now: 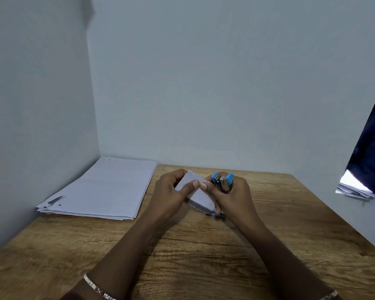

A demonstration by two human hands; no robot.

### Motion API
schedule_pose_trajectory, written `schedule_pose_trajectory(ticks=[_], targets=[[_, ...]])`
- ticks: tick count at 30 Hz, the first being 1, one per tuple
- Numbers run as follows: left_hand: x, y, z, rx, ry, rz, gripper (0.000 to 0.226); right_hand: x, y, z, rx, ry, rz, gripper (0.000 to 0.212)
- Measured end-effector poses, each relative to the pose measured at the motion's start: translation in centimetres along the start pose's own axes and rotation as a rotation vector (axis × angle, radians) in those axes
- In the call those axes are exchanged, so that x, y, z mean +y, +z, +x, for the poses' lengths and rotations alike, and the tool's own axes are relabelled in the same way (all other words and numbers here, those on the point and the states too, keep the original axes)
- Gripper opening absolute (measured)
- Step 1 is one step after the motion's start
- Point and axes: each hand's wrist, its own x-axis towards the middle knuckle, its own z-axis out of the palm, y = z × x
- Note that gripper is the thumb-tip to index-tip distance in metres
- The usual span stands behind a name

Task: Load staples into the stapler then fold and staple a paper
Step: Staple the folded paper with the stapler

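A small folded white paper (200,198) is held just above the wooden table, between both hands. My left hand (171,191) pinches its left side, thumb on top. My right hand (232,195) grips a small blue stapler (222,180), whose jaws sit at the paper's upper right edge; the right index fingertip also touches the paper. A dark strip with a blue tip (217,214) shows under the paper's lower edge. I cannot tell whether the stapler is pressed down.
A stack of white sheets (100,189) lies at the table's far left against the corner walls. The wooden table (204,256) ends on the right. A dark blue cloth (372,148) hangs over more papers (353,187) at the far right.
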Motion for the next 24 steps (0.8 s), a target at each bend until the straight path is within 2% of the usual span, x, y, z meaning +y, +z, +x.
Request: schedule_pose_trajectory(ticks=[7, 9, 13, 18, 24], targets=[[0.29, 0.27, -0.12, -0.022, -0.126, -0.216, 0.017, 0.5, 0.09, 0.31, -0.027, 0.05, 0.183, 0.009], [0.34, 0.27, -0.15, -0.048, -0.16, -0.279, 0.02, 0.49, -0.01, 0.36, -0.029, 0.043, 0.205, 0.011], [0.22, 0.29, -0.02, -0.045, -0.195, -0.264, 0.019, 0.66, -0.18, 0.55, -0.035, 0.032, 0.211, 0.017], [0.37, 0.4, -0.14, -0.005, -0.189, -0.269, 0.009, 0.83, 0.05, 0.49, -0.054, 0.029, 0.205, 0.017], [0.05, 0.4, 0.01, 0.002, -0.228, -0.222, 0.007, 0.6, 0.07, 0.48, -0.033, 0.042, 0.162, 0.014]])
